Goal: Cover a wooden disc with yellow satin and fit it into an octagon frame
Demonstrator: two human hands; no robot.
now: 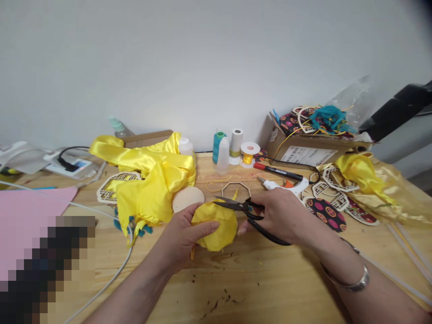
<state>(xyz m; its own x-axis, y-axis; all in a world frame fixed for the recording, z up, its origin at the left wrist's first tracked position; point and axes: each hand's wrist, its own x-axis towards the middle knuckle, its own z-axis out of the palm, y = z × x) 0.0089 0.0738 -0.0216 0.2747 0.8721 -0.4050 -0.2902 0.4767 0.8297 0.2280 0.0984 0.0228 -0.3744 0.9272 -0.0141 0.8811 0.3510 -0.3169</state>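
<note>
My left hand (184, 236) is closed around a round piece wrapped in yellow satin (218, 227), thumb on its front. My right hand (281, 216) grips black scissors (241, 207) by the handles. Their blades point left and lie along the top edge of the yellow piece. A plain beige round disc (188, 198) rests just behind the left hand. A silver bangle (354, 281) circles my right wrist.
A heap of yellow satin (151, 173) lies at back left over a wooden lattice frame (113, 186). Thread spools and a glue bottle (223, 155), a red marker (278, 171), a glue gun (286, 184), an octagonal frame (236, 189), a cardboard box (310, 150) and patterned pieces (326, 213) crowd the back right. Pink sheet (30, 211) sits left.
</note>
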